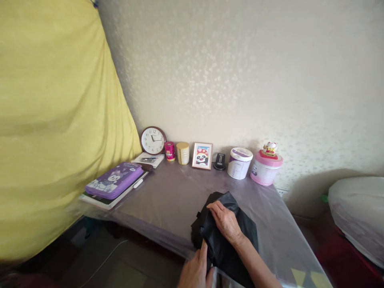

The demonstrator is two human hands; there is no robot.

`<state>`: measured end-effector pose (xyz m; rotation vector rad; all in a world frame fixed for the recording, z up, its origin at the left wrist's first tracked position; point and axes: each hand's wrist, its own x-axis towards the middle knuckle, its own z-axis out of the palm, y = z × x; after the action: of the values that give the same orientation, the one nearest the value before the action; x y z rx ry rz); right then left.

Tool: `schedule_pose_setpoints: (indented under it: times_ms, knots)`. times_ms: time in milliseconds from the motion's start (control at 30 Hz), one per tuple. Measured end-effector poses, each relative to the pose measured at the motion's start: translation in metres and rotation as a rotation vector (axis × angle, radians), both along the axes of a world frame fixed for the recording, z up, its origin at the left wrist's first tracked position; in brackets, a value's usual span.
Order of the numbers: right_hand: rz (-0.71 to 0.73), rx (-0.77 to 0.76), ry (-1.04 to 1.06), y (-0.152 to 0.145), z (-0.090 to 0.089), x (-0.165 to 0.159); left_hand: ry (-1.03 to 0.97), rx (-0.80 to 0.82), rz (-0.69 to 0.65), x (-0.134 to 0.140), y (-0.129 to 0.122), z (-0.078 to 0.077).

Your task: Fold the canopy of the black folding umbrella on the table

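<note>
The right hand point(225, 222) pinches creased, softly glossy black fabric point(229, 252); the left hand point(195, 267) touches its left edge, grip unclear. Wrinkled translucent film point(150, 229) covers the surface point(168, 196).

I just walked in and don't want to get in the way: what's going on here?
A person is handling some black cloth at the near edge of the table, with the right hand and left hand both on it. The cloth lies bunched up. Farther back, a clock and a picture stand by the wall.
</note>
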<state>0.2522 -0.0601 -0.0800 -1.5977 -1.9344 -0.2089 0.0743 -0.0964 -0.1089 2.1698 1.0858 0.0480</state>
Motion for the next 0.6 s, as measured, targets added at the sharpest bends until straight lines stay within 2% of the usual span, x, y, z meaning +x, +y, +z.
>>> schedule_pose_setpoints:
  times_ms: [200,300,467,600]
  knots:
    - [-0.008,-0.009,-0.043,0.0078,-0.0088,-0.0029,-0.092,-0.048,0.135,-0.0007,-0.0017,0.0003]
    - [-0.004,-0.029,-0.059,0.0085,-0.0084,-0.0036,-0.131,-0.032,0.075,-0.0009,-0.0021,0.0021]
    - [0.009,-0.051,-0.062,0.0098,-0.0067,-0.0057,0.001,0.004,-0.005,0.0022,0.0,0.0056]
    - [0.025,-0.066,-0.061,0.0089,-0.0077,-0.007,0.083,0.016,-0.01,0.007,0.001,0.0]
